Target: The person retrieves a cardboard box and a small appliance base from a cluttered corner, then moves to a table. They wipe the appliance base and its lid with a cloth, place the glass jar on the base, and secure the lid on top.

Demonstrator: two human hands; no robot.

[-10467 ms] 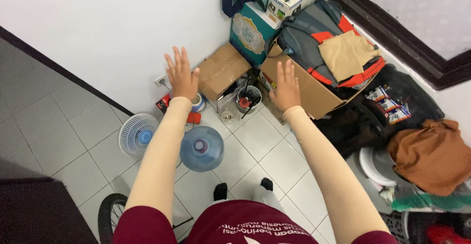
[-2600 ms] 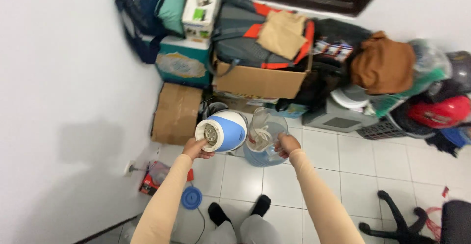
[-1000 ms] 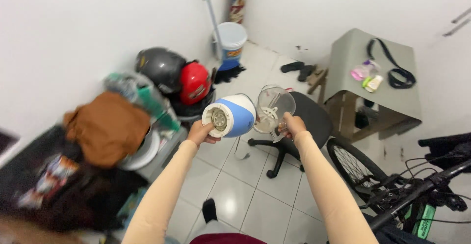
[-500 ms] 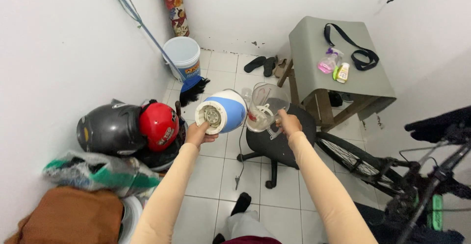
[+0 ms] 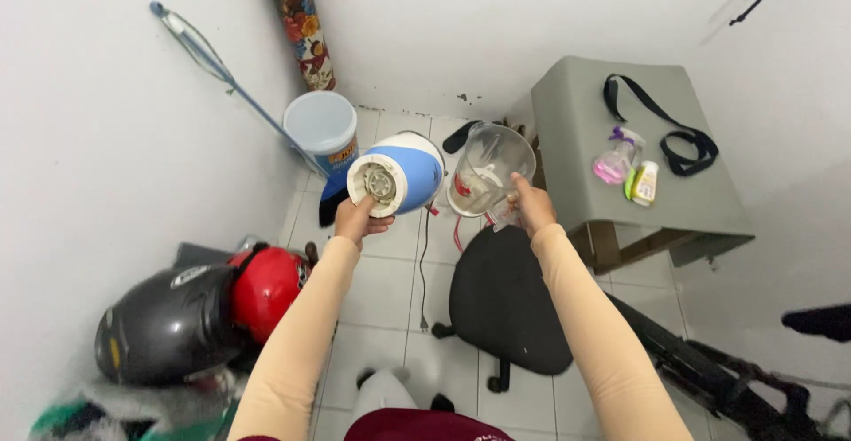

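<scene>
My left hand grips a blue and white blender base, held up with its top coupling facing me. Its dark power cord hangs down to the tiled floor. My right hand holds a clear plastic blender jar by its handle, tilted with the open mouth toward me. Base and jar are side by side, a little apart, above a black office chair.
A grey table at the right carries a black strap, a pink pouch and a small bottle. A pale blue bucket and a mop handle stand by the left wall. Red and dark grey helmets lie lower left.
I picked up the blender base and jar from the cluttered corner and turned around with them. In the last half second the view swung further toward the grey table and bucket.
</scene>
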